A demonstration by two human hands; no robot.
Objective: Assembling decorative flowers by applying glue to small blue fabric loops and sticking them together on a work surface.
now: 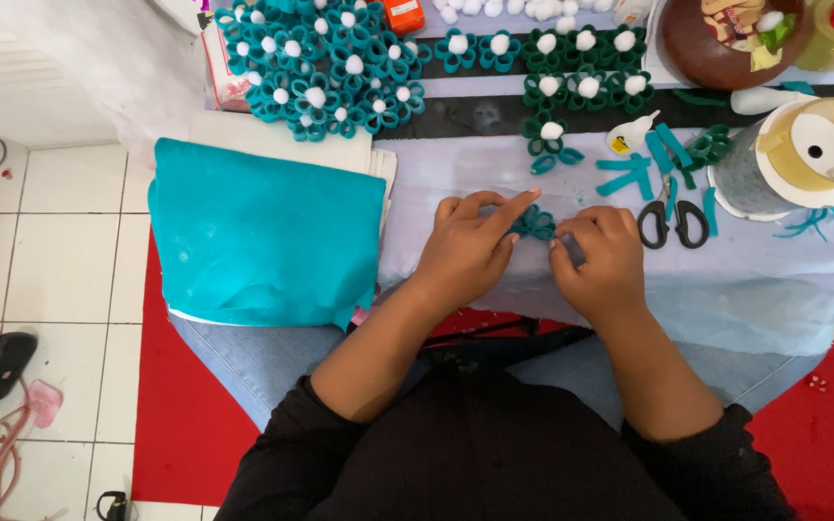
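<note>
Teal felt flower [534, 224], half formed from looped strips, sits between the two hands on the pale cloth [755, 289] that covers the work surface. Left hand [470, 249] presses on it from its own side, the index finger stretched out straight with its tip on the upper edge of the loops, the other fingers curled under and the thumb tucked against the piece. Right hand [602, 256] closes in a loose fist just beside the flower, fingertips pinching its near edge; what else those fingers grip cannot be told, though something small and grey shows at the thumb.

Just beyond the right hand's knuckles lie black-handled scissors [673, 220], blades pointing away from the person. Loose teal strips [634, 174] are scattered a little farther out, near a small white glue bottle [629, 133]. Farther still on that side stands a large spool of pale ribbon [818, 150].

Outward of the left hand lies a folded stack of teal felt [263, 236], well apart from the fingers. Ahead of both hands, dark green flowers with white pompoms [586, 68] are set in rows, and a heap of finished teal flowers [325, 63] is piled beyond the folded felt. Both forearms come out of black sleeves [475, 444].
</note>
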